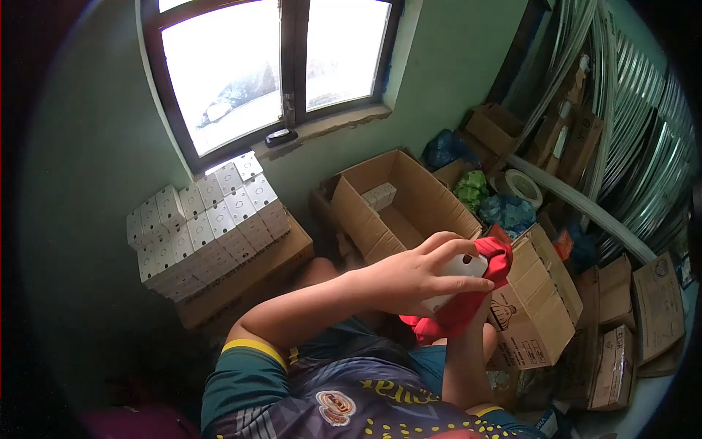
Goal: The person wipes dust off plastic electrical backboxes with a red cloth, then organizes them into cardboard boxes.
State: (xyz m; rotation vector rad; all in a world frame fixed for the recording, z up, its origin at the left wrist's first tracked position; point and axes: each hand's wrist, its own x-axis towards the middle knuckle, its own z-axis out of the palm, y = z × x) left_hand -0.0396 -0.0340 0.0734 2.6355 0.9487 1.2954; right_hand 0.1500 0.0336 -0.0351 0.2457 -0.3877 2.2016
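Observation:
My left hand [424, 274] reaches across to the right, its fingers and thumb closed around a small white box [446, 296] with a dark hole near one end. A red cloth [461, 314] is bunched against the far side and underside of this box. My right hand [474, 329] comes up from below, gripping the red cloth, which hides most of its fingers. Left of my arm, many similar white boxes [212, 219] stand in stacked rows on a cardboard carton [256, 282].
An opened cardboard box [398, 172] with a few white boxes [379, 196] inside stands below the window [285, 66]. Another carton [537, 300] sits beside my right arm. Blue and green plastic bags [472, 190], a tape roll [521, 189] and long pipes [621, 110] crowd the right.

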